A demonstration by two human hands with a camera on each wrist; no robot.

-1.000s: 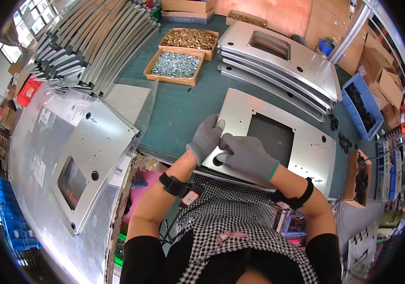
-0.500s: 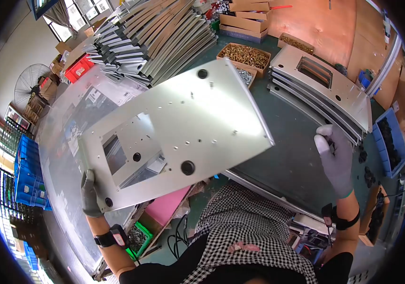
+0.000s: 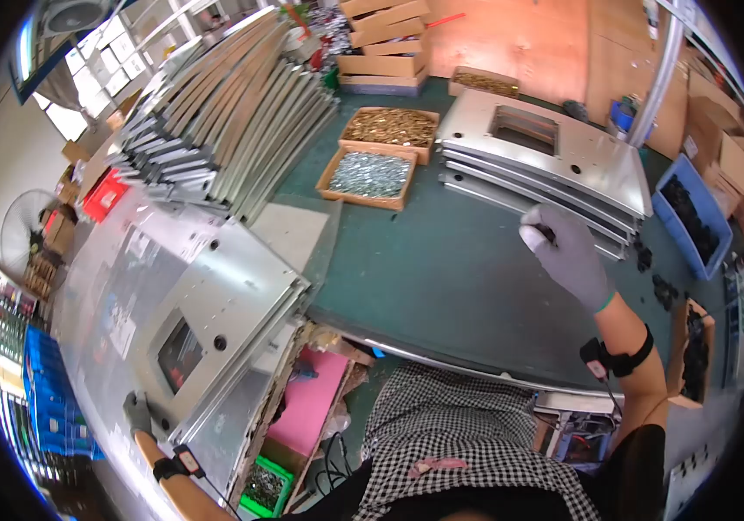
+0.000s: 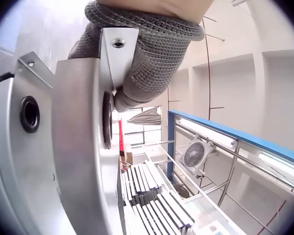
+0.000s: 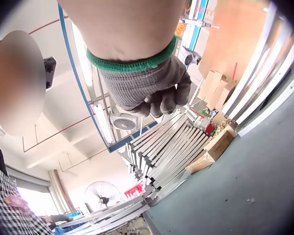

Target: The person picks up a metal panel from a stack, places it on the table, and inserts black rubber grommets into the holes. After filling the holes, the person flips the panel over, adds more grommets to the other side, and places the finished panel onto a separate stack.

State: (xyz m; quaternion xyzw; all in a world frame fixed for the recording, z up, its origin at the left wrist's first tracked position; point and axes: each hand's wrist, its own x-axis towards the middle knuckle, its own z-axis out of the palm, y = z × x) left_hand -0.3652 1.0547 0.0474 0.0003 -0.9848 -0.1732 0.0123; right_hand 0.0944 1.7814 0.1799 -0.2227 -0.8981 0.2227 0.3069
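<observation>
The upper metal panel (image 3: 237,282), with a rectangular cutout and black rings (image 3: 220,343), lies over another panel on the left table. My left hand (image 3: 138,412) grips its lower left corner; in the left wrist view the gloved hand (image 4: 159,58) wraps the flanged end of the panel (image 4: 76,147), beside another panel (image 4: 41,166). My right hand (image 3: 568,260) hovers over the green table, left of the blue bin. In the right wrist view its fingers (image 5: 167,100) are curled. A dark spot shows between them in the head view; whether it is an object, I cannot tell.
A panel stack (image 3: 598,156) stands at the back right of the green table (image 3: 424,278). Boxes of brass (image 3: 389,127) and silver pieces (image 3: 372,174) sit mid-back, near tall stacked panels (image 3: 224,113). The blue bin (image 3: 693,217) holds black parts, with loose ones nearby.
The panel has gone from the green table, through the air in my left hand, to the left table. My right hand let go of it and has moved right.
</observation>
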